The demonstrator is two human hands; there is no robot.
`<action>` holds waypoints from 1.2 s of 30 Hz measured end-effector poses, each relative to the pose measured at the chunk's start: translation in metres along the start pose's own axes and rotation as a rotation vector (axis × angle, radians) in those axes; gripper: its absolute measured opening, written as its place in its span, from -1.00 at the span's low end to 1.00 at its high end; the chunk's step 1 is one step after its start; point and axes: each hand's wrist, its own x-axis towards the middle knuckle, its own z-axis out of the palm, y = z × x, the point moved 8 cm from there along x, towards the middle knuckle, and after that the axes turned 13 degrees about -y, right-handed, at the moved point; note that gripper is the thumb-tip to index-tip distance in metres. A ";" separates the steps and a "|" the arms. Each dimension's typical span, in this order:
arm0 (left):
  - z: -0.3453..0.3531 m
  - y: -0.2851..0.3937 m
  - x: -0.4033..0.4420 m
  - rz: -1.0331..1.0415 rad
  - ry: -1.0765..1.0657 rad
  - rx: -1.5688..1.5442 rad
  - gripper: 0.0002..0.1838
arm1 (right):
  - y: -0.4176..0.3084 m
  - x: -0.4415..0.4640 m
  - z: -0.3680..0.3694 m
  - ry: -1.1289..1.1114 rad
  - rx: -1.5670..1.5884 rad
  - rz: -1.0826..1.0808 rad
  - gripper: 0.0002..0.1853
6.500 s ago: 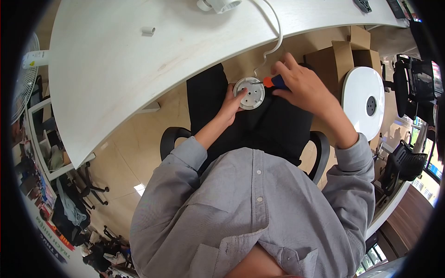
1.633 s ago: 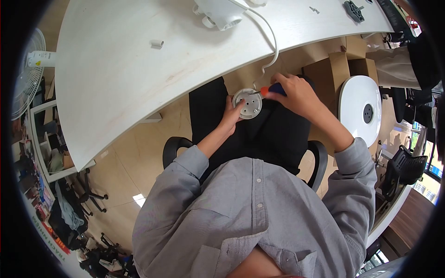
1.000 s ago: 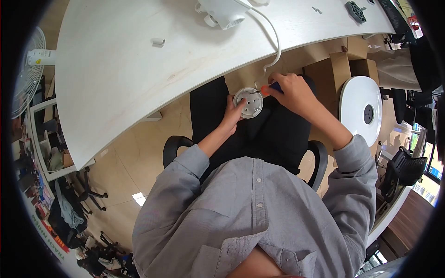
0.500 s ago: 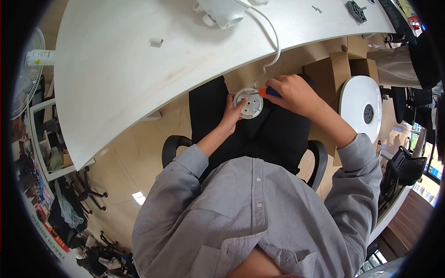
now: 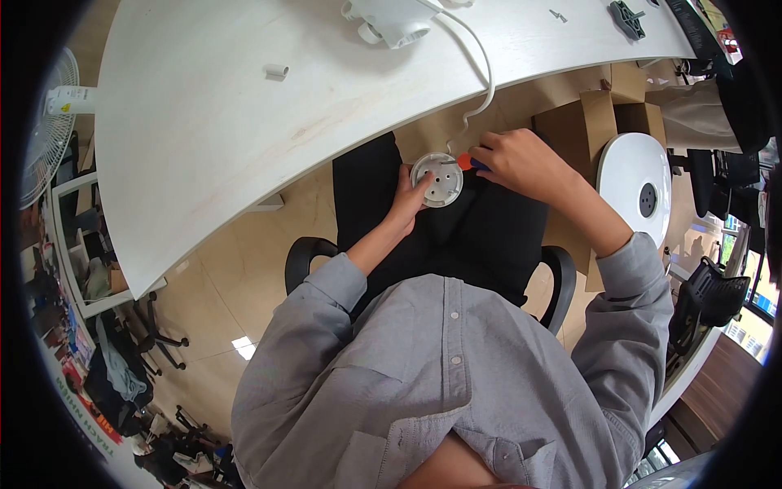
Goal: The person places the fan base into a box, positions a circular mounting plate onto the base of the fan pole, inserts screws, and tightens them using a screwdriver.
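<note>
Above my lap, my left hand (image 5: 408, 196) grips a round white part (image 5: 441, 189) by its left side, the thumb over its face, which has several small holes. My right hand (image 5: 518, 165) is wrapped round a screwdriver (image 5: 466, 162) with an orange and dark blue handle. Its shaft points left, and the tip is at the upper part of the round piece; the exact contact is too small to make out. A white cable (image 5: 491, 77) runs down from the table to the top of the round part.
On the white table (image 5: 204, 122) lie a white housing (image 5: 397, 23), a short white tube (image 5: 276, 72), small screws (image 5: 558, 15) and a dark grey bracket (image 5: 626, 20). Right of my legs are a cardboard box (image 5: 600, 116) and a white round base (image 5: 634, 183). A person's clothing shows at upper right.
Since the earliest frame the view has shifted, showing more of the table. Over the last second my right hand has turned about the screwdriver handle. My left hand keeps its hold.
</note>
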 end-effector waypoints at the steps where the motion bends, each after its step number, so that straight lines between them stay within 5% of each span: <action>1: 0.001 0.002 -0.001 -0.005 -0.005 0.001 -0.62 | 0.000 0.002 0.000 -0.010 -0.001 -0.012 -0.67; 17: -0.009 -0.011 0.011 0.062 -0.030 0.171 -0.65 | 0.017 -0.003 0.007 0.217 0.384 0.321 -0.75; 26: 0.008 0.012 -0.004 0.015 -0.054 0.191 -0.37 | 0.018 -0.020 0.002 0.208 0.400 0.338 -0.75; 36: 0.015 0.012 -0.004 0.013 -0.201 -0.161 -0.44 | 0.014 -0.048 -0.017 0.275 0.472 0.358 -0.76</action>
